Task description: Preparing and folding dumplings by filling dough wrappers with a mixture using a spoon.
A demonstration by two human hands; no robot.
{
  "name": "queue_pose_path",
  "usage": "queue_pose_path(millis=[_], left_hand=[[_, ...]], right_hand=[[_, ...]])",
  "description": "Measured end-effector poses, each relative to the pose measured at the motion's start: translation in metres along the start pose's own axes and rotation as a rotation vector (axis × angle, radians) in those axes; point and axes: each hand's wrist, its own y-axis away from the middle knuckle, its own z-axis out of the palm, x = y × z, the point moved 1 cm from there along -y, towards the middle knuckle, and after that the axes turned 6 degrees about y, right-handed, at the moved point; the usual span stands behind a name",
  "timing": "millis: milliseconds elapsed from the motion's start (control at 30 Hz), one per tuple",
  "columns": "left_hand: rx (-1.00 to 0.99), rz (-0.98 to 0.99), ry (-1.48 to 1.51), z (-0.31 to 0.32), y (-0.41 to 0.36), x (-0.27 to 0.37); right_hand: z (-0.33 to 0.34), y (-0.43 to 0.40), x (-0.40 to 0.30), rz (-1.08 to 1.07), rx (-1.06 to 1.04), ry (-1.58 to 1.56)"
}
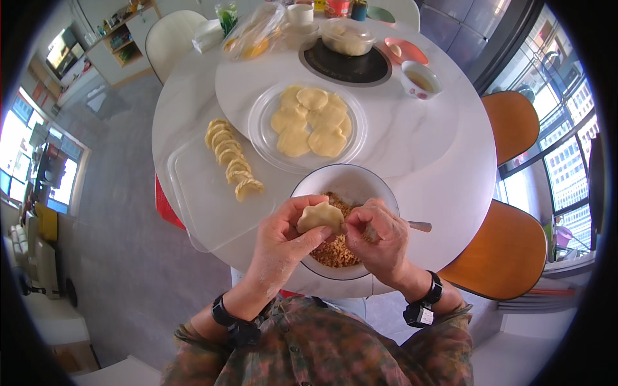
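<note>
My left hand (pixel 289 236) holds a folded half-round dumpling (pixel 320 217) of pale yellow dough, with the thumb pressed along its lower side. At the dumpling's right end, the thumb and fingertips of my right hand (pixel 379 231) pinch the dough edge. Both hands are above a white enamel bowl (pixel 309 183) with a dark rim. Crumbly brown filling (pixel 338 251) lies in it, partly hidden by the hands. A utensil handle (pixel 420 226) sticks out past the bowl's right side. Beyond the bowl, flat round dough wrappers (pixel 327 141) overlap on a clear plastic plate (pixel 260 149).
Several pleated dumplings (pixel 228 152) stand in a row on a clear tray (pixel 193 202) at left. A flowered bowl of liquid (pixel 421 81), a black round mat (pixel 314 62) with a lidded container (pixel 347 36), and a pink dish (pixel 415 53) sit farther back. Orange chairs (pixel 502 251) flank the right side.
</note>
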Motion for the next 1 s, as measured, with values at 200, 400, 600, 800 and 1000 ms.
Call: queue_pose_path(millis=[200,400,600,800,1000], left_hand=[[0.054,-0.043,0.126,-0.005,0.001,-0.006],[0.047,-0.046,0.149,0.003,0.001,-0.004],[0.047,-0.022,0.122,0.002,0.003,-0.006],[0.024,0.004,0.011,0.001,0.006,-0.007],[0.007,0.031,0.022,0.003,0.004,-0.012]], right_hand=[[0.0,0.004,0.01,0.359,-0.063,-0.541],[-0.002,0.004,0.024,0.293,-0.217,-0.593],[-0.008,-0.001,0.01,0.183,-0.198,-0.364],[-0.008,-0.001,0.003,0.039,-0.133,-0.092],[-0.007,-0.004,0.002,-0.243,-0.019,0.188]])
